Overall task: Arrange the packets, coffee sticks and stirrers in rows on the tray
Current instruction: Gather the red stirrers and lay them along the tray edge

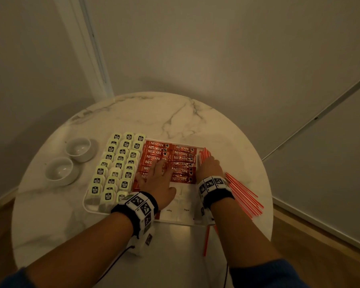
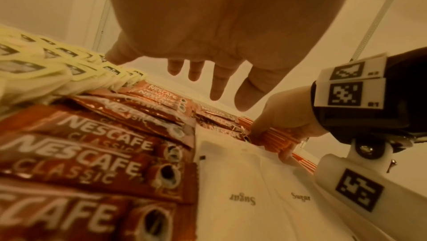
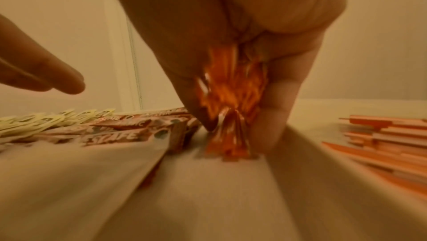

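The right hand (image 1: 210, 167) pinches a bundle of orange stirrers (image 3: 231, 88) at the tray's (image 1: 87, 205) right edge; beside it the left hand (image 1: 158, 177) lies flat, fingers straight, on the Nescafé coffee sticks (image 1: 182, 157). The bundle should go down parallel to the sticks, ends level. Outward lie tea packets (image 1: 114, 167), sugar packets (image 2: 251, 193), loose stirrers (image 1: 244, 196), two white bowls (image 1: 78, 149), the round marble table (image 1: 175, 113) and plain walls.

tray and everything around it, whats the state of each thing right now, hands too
tray: flat on table, mostly filled
tea packets: three rows at tray's left
coffee sticks: two columns, mid-tray
sugar packets: flat, near edge
held stirrers: bunched, being set at tray's right edge
loose stirrers: piled on table
two bowls: upright, empty
left hand: flat over sticks
right hand: gripping stirrers
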{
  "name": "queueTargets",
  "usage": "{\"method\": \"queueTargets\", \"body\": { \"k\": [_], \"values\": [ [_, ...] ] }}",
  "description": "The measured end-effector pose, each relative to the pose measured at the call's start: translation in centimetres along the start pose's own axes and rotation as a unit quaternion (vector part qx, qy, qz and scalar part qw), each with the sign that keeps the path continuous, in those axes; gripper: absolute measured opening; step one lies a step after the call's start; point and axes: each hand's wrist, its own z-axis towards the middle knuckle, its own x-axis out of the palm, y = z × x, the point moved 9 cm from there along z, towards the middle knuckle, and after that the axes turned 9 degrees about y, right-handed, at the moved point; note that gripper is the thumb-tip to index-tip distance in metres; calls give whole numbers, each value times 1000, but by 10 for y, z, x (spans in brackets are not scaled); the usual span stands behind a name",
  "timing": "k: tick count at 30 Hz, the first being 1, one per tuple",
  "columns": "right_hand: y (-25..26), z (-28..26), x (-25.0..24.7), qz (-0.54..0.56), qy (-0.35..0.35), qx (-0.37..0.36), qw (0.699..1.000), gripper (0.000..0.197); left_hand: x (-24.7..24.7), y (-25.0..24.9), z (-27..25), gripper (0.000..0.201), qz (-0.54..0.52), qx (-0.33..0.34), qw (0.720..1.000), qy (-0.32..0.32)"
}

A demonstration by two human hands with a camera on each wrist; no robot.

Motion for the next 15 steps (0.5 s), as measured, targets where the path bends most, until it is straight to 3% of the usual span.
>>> {"method": "queueTargets", "body": {
  "k": [9,12,15],
  "values": [
    [-10,-11,-4,-40,10,-40,998,31,-2,10,-13,64,-22,19,1000,-10],
    [-12,-23,-4,-63,39,-139,987,62,-7,11,-18,58,-46,44,997,-45],
    [-19,-32,8,-89,70,-176,978,82,-10,13,-21,53,-56,76,992,-86]
  ]
}}
